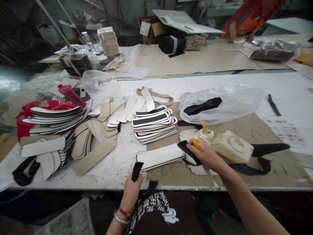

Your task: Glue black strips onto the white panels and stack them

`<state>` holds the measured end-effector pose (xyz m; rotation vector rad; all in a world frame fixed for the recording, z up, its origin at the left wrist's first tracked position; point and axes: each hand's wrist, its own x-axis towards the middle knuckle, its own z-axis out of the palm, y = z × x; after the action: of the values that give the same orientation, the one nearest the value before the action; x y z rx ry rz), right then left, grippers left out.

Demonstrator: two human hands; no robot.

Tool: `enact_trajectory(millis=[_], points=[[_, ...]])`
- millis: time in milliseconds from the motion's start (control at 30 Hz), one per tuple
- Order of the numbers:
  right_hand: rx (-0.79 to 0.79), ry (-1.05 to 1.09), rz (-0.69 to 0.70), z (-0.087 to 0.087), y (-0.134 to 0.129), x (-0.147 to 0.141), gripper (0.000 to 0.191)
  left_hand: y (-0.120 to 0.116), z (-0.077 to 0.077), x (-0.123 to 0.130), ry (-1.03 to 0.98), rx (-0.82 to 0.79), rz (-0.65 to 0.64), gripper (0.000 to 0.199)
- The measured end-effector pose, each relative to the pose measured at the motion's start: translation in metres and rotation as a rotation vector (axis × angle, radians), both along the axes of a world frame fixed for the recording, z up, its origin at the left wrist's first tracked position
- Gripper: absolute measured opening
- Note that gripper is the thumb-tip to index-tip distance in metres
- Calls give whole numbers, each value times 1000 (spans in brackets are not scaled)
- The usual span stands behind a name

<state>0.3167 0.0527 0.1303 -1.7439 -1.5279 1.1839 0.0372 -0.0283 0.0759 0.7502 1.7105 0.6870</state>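
My left hand [133, 189] is closed around a black fabric strip [137, 170] at the table's front edge; a second black end [152, 186] hangs beside it. My right hand [206, 155] is closed on a yellow-handled tool [196, 144], its working end hidden. Under those fingers a black strip [188, 151] also shows, apparently gripped too. Between my hands lies a low stack of white rounded panels [161, 156]. Behind it is a pile of similar panels [153, 122], some with black strips on their faces. A stained pot [204, 134] with a yellow stick stands beyond my right hand.
Loose beige and white panels [101, 129] spread across the left side. A yellowed plastic container [232, 147] lies at right, near black straps [270, 149]. Behind it is a clear bag [220, 104] with black material inside. Another person's hand [231, 32] is at the far table.
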Motion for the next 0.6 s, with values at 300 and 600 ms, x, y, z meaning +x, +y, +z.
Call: enact_trajectory(millis=[300, 600], points=[[-40, -620, 723, -33, 4, -94, 25, 23, -47, -26, 111, 126, 170, 37], [0, -721, 848, -62, 28, -163, 21, 39, -55, -23, 48, 150, 116, 23]])
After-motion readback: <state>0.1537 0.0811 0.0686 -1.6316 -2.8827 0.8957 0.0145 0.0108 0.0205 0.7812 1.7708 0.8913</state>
